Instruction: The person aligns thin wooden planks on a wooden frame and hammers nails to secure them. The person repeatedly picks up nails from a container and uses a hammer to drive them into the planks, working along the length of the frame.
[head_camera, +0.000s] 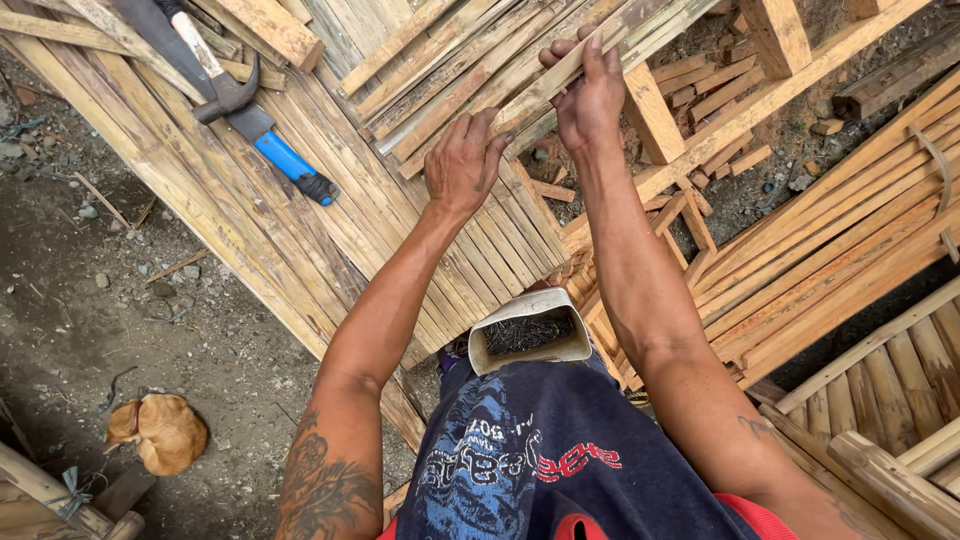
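Observation:
My left hand and my right hand are both raised over a stack of split bamboo slats. The right hand grips one long bamboo slat near its end, fingers wrapped over it. The left hand's fingertips pinch the same slat lower down. A cut-open white container of dark nails rests on my lap, between my forearms.
A claw hammer and a blue-handled tool lie on the slats at upper left. A small tan dog is curled on the dirt at lower left. Wooden frame pieces and slat panels fill the right side.

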